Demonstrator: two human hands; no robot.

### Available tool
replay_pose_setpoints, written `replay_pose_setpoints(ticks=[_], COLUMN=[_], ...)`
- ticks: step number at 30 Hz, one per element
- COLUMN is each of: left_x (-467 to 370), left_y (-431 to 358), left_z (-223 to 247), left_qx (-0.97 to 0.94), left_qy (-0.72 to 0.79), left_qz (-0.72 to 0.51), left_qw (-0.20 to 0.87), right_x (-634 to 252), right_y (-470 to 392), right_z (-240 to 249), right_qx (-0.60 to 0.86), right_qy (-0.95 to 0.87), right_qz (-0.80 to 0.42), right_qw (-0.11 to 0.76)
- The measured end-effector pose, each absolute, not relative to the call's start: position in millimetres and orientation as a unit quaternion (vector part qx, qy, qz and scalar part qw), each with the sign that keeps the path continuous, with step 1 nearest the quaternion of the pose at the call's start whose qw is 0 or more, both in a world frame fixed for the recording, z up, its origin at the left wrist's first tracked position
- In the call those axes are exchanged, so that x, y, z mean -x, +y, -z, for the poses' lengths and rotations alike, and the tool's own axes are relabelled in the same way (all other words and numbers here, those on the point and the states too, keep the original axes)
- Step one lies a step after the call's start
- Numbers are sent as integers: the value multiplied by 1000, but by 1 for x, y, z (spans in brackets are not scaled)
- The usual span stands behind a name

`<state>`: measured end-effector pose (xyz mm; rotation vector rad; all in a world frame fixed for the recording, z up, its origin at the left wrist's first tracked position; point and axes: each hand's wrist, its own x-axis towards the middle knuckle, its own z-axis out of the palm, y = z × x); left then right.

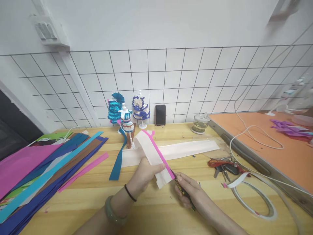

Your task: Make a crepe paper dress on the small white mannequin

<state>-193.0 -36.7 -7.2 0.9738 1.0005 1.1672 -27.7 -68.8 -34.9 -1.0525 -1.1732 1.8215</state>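
My left hand (146,173) is closed on a white crepe paper strip (150,148), thumb on top. A narrow pink band (158,151) runs along one long edge of that strip, and its far end curls over. My right hand (189,192) grips dark scissors with yellow marks (183,191); the blades meet the near end of the pink band, partly hidden by my fingers. Behind my hands, another length of white paper (188,149) lies flat across the table. A teal strip (117,166) hangs down left of my left hand.
Small mannequins in paper dresses (127,119) stand by the wall, beside a phone (160,115). Stacked coloured paper (49,166) covers the left side. At right are a glass jar (201,124), keys (223,168), a tape roll (271,205), a white cable (254,171) and an orange board (264,140).
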Motion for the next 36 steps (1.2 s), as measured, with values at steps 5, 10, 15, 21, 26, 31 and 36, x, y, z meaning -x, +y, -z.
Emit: replay_pose_setpoints(ticks=[5,10,15,21,26,31,36], left_x=[192,192,192,191,191,191,190], left_y=[-38,-39,-37,-36,-37,-37,-37], left_z=[7,8,11,11,13,12,11], left_qx=[-419,-415,-420,-427,-431,-424,-424], left_qy=[456,462,459,452,448,458,457], left_qz=[-486,-482,-488,-496,-496,-489,-495], left_qw=[617,619,612,606,606,609,605], right_x=[28,28,30,33,33,33,32], right_y=[-69,-69,-68,-69,-69,-68,-68], right_z=[39,42,40,37,37,36,40], right_qx=[404,396,406,419,425,442,435], right_qy=[-476,-475,-467,-462,-461,-462,-468], right_qz=[-691,-693,-689,-679,-677,-661,-663], right_qw=[363,372,376,388,385,392,389])
